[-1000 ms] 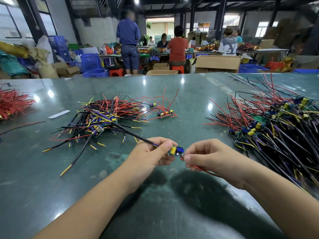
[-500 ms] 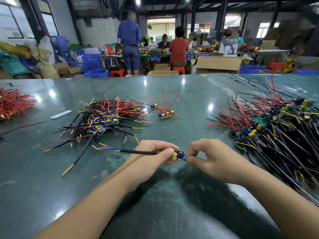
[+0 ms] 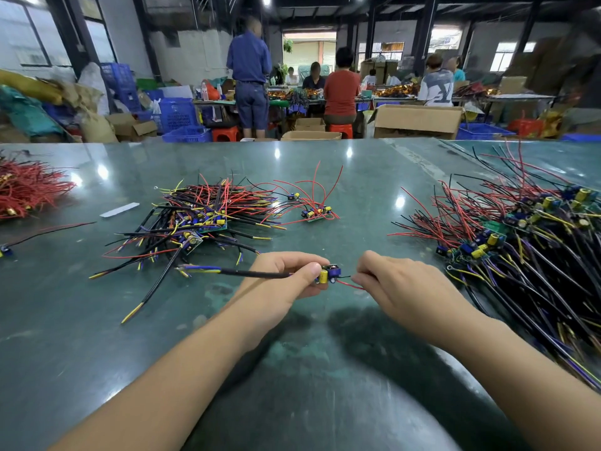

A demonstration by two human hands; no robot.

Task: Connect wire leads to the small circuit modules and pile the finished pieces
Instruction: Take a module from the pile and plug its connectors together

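Observation:
My left hand (image 3: 286, 278) pinches a small circuit module (image 3: 329, 274) with a yellow capacitor and a blue part; its black sleeved cable (image 3: 253, 272) sticks out to the left over the table. My right hand (image 3: 396, 283) pinches the thin red and black wire leads (image 3: 346, 282) that run from the module's right side. A pile of modules with wires (image 3: 201, 219) lies left of centre behind my hands. A larger pile of modules (image 3: 520, 239) lies at the right. A few modules with red leads (image 3: 315, 211) sit apart in the middle.
The green glossy table (image 3: 325, 369) stretches far ahead. A bundle of red wires (image 3: 26, 190) lies at the far left, with a white strip (image 3: 119, 209) and a lone module with leads (image 3: 6, 250) near it. People work at benches beyond, among cardboard boxes and blue crates.
The black cable swung from pointing up-left toward the pile to lying level to the left. My right hand drew slightly right, baring the red and black leads.

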